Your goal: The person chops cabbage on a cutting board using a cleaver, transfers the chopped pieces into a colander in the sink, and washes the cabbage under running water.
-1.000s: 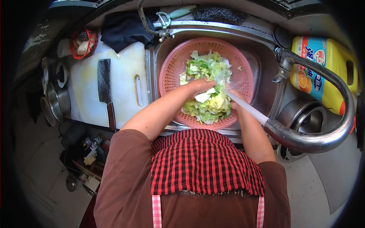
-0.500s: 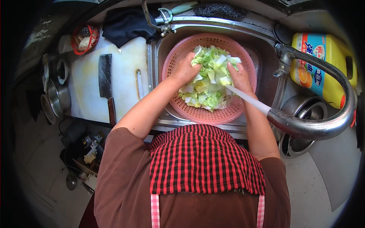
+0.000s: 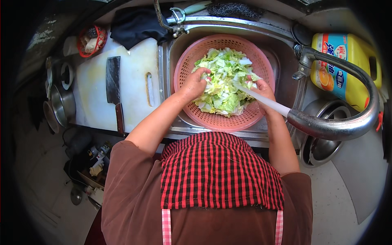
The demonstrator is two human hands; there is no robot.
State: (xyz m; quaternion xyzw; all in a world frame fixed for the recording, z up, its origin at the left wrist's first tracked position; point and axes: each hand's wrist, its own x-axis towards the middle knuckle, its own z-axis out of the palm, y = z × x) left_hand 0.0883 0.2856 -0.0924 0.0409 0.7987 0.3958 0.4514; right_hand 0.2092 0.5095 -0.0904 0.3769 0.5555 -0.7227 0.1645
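Chopped cabbage (image 3: pixel 224 92) lies heaped in a pink perforated colander (image 3: pixel 191 56) that sits in the steel sink. My left hand (image 3: pixel 197 85) is at the left side of the heap, its fingers loosely curved and apart, with the tips touching the leaves. On the right side, my right hand (image 3: pixel 264 93) has its fingers apart against the cabbage, partly behind the tap spout. A stream of water runs from the white-tipped metal tap spout (image 3: pixel 326 124) onto the leaves between both hands.
Left of the sink (image 3: pixel 286 67) is a white cutting board (image 3: pixel 136 81) with a cleaver (image 3: pixel 114 83) on it. A red basket (image 3: pixel 94 52) and black cloth (image 3: pixel 136 26) lie behind. At right stand a yellow jug (image 3: pixel 357 87) and steel bowls (image 3: pixel 312 153).
The cabbage that was gathered up between my hands now lies lower and spread in the colander. My hands have come slightly nearer to me, and their fingers have loosened.
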